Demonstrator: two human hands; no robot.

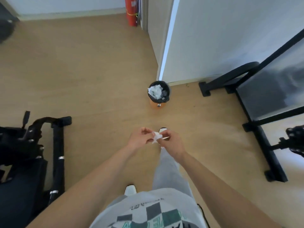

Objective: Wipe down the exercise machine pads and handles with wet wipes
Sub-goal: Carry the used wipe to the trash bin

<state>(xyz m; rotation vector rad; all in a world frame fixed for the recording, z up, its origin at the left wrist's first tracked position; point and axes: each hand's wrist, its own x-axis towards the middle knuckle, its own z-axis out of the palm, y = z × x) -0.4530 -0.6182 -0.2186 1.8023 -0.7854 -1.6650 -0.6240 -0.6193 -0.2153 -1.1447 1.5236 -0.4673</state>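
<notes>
Both my hands are held out in front of me over the wooden floor, gripping one small crumpled white wet wipe (pixel 156 137) between them. My left hand (pixel 141 139) pinches its left side and my right hand (pixel 171 142) pinches its right side. A black exercise machine (pixel 29 145) with a padded seat and frame stands at the left edge. Another black machine frame (pixel 256 112) stands at the right, with a dark handle part (pixel 294 142) at the far right edge.
A small bin (pixel 158 94) with a black liner and crumpled white wipes inside stands on the floor ahead, beside the corner of a white wall (pixel 213 38). A red cylinder (pixel 131 12) leans at the far wall. My legs and shoes are below my hands.
</notes>
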